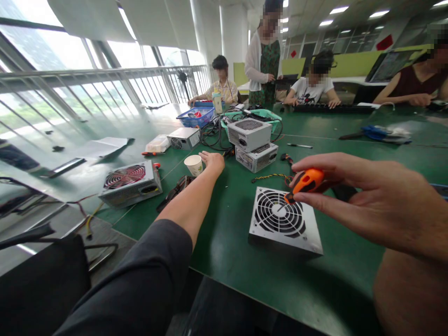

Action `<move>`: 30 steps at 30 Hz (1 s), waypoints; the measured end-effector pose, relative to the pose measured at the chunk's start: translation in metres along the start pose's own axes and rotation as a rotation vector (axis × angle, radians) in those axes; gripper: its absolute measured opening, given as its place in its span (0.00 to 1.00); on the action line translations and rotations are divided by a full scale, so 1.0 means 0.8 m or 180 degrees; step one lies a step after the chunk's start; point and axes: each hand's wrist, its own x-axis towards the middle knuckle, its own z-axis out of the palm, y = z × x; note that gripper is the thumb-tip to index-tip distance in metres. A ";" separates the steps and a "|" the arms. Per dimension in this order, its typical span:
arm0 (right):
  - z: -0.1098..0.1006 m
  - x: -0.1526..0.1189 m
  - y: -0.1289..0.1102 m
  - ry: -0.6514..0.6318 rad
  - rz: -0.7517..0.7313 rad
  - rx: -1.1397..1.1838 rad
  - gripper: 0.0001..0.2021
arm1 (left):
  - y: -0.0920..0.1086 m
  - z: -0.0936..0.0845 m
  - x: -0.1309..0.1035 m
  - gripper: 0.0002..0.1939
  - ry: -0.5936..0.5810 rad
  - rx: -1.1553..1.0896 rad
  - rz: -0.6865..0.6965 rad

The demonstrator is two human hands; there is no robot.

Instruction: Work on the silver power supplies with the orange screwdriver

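My right hand is closed round the orange and black handle of a screwdriver. Its thin shaft points down and left, over the round fan grille of a silver computer power supply. I cannot tell whether the tip touches the grille. Stretched far forward, my left hand is at the right side of a white paper cup. Its fingers are partly hidden, so whether they grip the cup cannot be told. A bundle of cables lies behind the near power supply.
Two stacked power supplies stand beyond my hands. Another power supply, with a red fan, lies left. A blue basket and a green basket are farther back. Several people are across the green table.
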 end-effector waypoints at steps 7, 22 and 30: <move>-0.013 -0.007 -0.011 0.0065 -0.0050 -0.0161 0.14 | -0.017 0.000 0.038 0.21 -0.0625 -0.0013 -0.0796; -0.021 -0.010 -0.013 0.0088 -0.0063 -0.0216 0.15 | -0.020 0.008 0.032 0.21 -0.0581 0.0118 -0.0902; -0.029 -0.017 -0.019 0.0212 -0.0067 -0.0081 0.14 | -0.010 0.029 -0.015 0.21 -0.0304 0.0286 -0.0404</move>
